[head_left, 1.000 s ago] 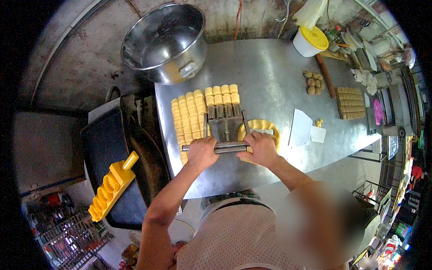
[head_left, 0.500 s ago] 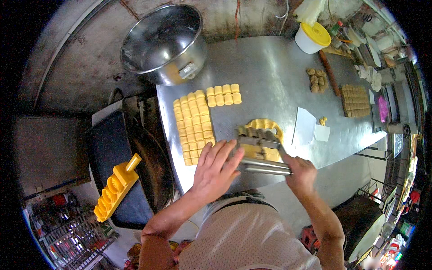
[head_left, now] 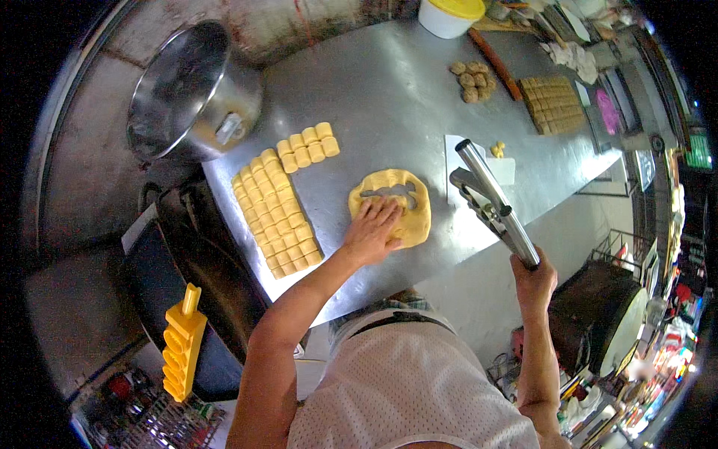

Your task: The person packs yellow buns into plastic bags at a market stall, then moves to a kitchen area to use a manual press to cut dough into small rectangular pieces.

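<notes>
On the steel table lies a flat yellow dough piece [head_left: 413,224], roughly oval, with a ragged gap near its upper middle where metal shows through. Palm down, my left hand [head_left: 374,228] rests on this dough with its fingers stretched over it beside the gap. What lies under the fingertips is hidden. My right hand [head_left: 534,278] is closed round a metal tool with shiny tubes [head_left: 486,176], held tilted above the table, right of the dough and apart from it. Left of the dough stand rows of small yellow dough pieces [head_left: 273,213] and a smaller block of similar pieces [head_left: 308,147].
A large steel bowl [head_left: 191,97] stands at the far left. Toward the right are a white scraper sheet [head_left: 453,159], dough crumbs [head_left: 497,150], brown balls [head_left: 471,81], a rolling pin [head_left: 495,63] and a scored brown slab [head_left: 555,105]. A yellow mould [head_left: 183,344] lies on a dark tray at left.
The metal tool has been lifted off the dough and swung right in my right hand. My left hand has moved from the table's near edge onto the dough. The view has shifted.
</notes>
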{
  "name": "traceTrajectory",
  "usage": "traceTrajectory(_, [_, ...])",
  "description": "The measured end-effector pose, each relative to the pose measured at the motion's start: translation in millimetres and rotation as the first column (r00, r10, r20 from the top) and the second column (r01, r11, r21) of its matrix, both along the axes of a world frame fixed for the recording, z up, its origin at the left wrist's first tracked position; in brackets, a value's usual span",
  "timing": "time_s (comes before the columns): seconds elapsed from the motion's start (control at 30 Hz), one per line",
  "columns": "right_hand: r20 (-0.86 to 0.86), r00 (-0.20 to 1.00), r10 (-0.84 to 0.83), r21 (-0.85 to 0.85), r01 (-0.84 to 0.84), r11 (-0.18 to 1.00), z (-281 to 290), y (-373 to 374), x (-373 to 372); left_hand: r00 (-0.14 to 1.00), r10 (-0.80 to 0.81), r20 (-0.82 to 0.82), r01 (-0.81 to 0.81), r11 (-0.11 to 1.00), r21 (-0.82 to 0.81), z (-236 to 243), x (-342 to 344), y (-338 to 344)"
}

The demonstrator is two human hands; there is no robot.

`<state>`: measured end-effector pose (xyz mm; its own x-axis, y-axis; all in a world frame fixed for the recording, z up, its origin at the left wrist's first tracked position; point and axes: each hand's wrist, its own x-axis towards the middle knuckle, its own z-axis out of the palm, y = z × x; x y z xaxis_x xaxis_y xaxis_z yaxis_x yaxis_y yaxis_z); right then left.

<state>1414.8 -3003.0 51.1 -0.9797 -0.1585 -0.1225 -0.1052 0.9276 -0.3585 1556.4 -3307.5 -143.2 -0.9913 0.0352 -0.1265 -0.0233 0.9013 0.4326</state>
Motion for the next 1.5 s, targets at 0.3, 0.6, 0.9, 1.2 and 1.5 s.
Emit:
traceTrajectory(0.3, [-0.059, 0.862, 0.503, -0.092, -0.506, 0.857, 8, -5, 2, 0.768, 0.596, -0.233, -0.459, 0.766, 0.450, 62, 41, -23])
traceTrajectory(0.6, [-0.027, 0.572, 0.820, 0.003, -0.820, 0.572, -17, -85, -1, 0.969, 0.247, -0.007, -0.247, 0.969, -0.027, 208, 72, -28])
traceTrajectory(0.9, [0.047, 0.538, 0.842, -0.015, -0.842, 0.539, -20, -95, -9, 0.967, 0.188, 0.171, -0.182, 0.982, -0.050, 195, 48, -30])
traceTrajectory(1.2, [0.303, 0.493, 0.816, 0.054, -0.863, 0.502, -24, -113, -23, 0.927, 0.121, 0.355, -0.128, 0.992, -0.004, 178, 29, -40])
traceTrajectory(1.5, [0.306, 0.523, 0.796, 0.137, -0.851, 0.507, -62, -129, -28, 0.903, 0.136, 0.408, -0.168, 0.985, 0.045, 146, 2, -61])
